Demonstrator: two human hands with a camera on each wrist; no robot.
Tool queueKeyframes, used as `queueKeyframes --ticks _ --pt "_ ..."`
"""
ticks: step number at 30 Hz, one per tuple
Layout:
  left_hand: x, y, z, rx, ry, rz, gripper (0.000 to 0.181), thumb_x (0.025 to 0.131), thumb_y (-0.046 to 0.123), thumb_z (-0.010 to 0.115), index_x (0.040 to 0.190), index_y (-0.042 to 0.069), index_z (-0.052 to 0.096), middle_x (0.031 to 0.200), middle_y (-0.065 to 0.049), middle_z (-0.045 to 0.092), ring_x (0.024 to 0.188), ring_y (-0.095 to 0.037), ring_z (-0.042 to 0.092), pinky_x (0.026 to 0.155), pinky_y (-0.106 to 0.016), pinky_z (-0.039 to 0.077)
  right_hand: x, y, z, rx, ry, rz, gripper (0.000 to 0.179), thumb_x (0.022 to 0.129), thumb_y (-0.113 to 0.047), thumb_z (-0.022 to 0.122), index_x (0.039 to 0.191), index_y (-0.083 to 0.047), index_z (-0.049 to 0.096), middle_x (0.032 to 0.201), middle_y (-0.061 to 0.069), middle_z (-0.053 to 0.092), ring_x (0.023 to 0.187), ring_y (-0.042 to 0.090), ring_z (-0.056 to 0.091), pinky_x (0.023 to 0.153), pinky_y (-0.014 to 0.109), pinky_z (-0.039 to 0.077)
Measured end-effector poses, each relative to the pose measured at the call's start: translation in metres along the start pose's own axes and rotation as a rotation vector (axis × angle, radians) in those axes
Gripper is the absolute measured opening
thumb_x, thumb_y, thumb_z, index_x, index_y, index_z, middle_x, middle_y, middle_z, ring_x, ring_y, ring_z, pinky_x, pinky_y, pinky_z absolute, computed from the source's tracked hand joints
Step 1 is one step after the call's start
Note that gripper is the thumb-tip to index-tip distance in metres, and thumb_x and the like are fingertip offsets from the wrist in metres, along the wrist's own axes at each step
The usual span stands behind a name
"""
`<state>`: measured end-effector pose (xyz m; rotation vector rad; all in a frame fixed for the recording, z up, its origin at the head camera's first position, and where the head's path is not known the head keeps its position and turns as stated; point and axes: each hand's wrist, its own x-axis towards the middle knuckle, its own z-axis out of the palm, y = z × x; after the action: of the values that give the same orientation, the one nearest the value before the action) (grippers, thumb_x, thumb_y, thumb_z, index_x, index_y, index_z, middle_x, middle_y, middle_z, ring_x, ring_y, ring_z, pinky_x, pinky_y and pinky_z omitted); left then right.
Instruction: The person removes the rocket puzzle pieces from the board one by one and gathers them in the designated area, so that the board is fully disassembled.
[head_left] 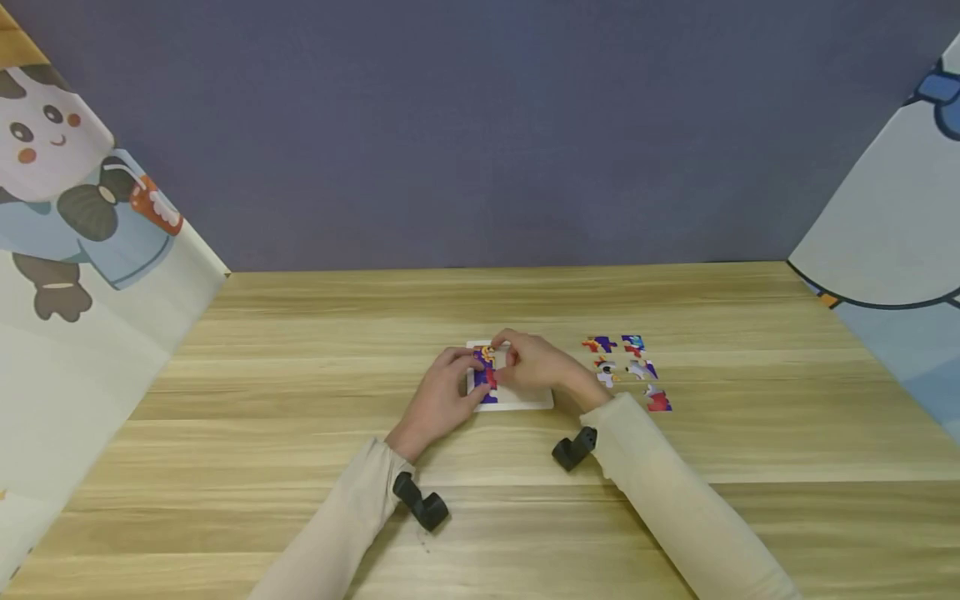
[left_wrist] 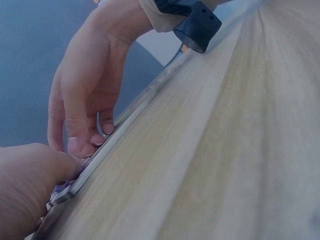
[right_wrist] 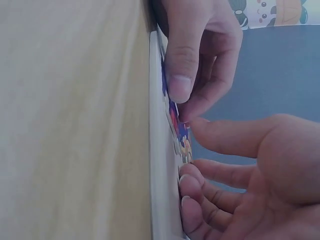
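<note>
A white puzzle tray (head_left: 525,401) lies on the table, its left part filled with joined purple, red and yellow jigsaw pieces (head_left: 487,395). My left hand (head_left: 438,402) rests on the tray's left side, thumb and fingertips touching the pieces. From the right, my right hand (head_left: 536,362) touches the pieces' right edge with thumb and forefinger. In the right wrist view the right hand's thumb (right_wrist: 225,135) and fingertips stand apart beside the pieces (right_wrist: 184,142). My left thumb (right_wrist: 181,75) presses them from above. Fingers hide part of the picture.
Several loose jigsaw pieces (head_left: 640,368) lie on the wooden table (head_left: 300,358) right of the tray, close to the right forearm. A dark blue panel (head_left: 480,142) rises behind the table. Black wrist cameras (head_left: 573,450) sit on both sleeves.
</note>
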<state>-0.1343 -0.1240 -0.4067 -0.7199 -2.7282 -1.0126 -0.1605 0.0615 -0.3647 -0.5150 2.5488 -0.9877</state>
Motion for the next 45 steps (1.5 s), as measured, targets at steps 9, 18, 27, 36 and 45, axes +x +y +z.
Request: queueKeyframes --ticks 9,18,27,36,45 --pt "0.0 0.0 0.0 -0.016 0.044 0.026 0.022 0.077 0.015 0.076 0.095 0.005 0.068 0.115 -0.013 0.061 0.109 -0.029 0.059 0.1 -0.041 0.047 0.0 -0.003 0.003 0.072 0.113 -0.012 0.038 0.088 -0.01 0.065 0.122 -0.002 0.05 0.092 0.011 0.059 0.077 0.018 0.056 0.068 0.025 0.046" --pt "0.0 0.002 0.0 -0.005 0.057 0.036 0.022 0.076 0.016 0.077 0.093 0.005 0.069 0.112 -0.014 0.063 0.106 -0.029 0.06 0.098 -0.042 0.048 0.004 -0.004 0.01 0.137 0.199 -0.045 0.035 0.086 -0.004 0.063 0.118 0.002 0.051 0.109 0.019 0.062 0.1 0.031 0.062 0.089 0.038 0.053" --pt "0.001 0.0 0.001 -0.007 0.065 0.042 0.022 0.076 0.015 0.078 0.093 0.004 0.069 0.11 -0.014 0.063 0.104 -0.029 0.061 0.096 -0.041 0.049 0.007 -0.007 0.015 0.136 0.279 -0.06 0.028 0.085 -0.001 0.063 0.111 0.002 0.054 0.101 0.019 0.065 0.092 0.03 0.065 0.083 0.036 0.055" --pt "0.001 0.0 0.0 -0.015 0.062 0.033 0.021 0.076 0.015 0.077 0.092 0.005 0.069 0.109 -0.015 0.063 0.103 -0.03 0.061 0.096 -0.042 0.049 0.011 -0.008 0.02 0.139 0.39 -0.054 0.013 0.088 -0.008 0.062 0.099 -0.002 0.06 0.091 0.016 0.069 0.078 0.024 0.066 0.067 0.028 0.052" --pt "0.0 -0.001 0.0 -0.022 0.061 0.026 0.022 0.076 0.015 0.077 0.094 0.004 0.069 0.109 -0.014 0.062 0.101 -0.028 0.061 0.093 -0.042 0.05 0.015 -0.008 0.022 0.17 0.411 -0.014 0.005 0.09 -0.008 0.063 0.093 -0.004 0.061 0.084 0.013 0.067 0.066 0.016 0.061 0.059 0.022 0.045"
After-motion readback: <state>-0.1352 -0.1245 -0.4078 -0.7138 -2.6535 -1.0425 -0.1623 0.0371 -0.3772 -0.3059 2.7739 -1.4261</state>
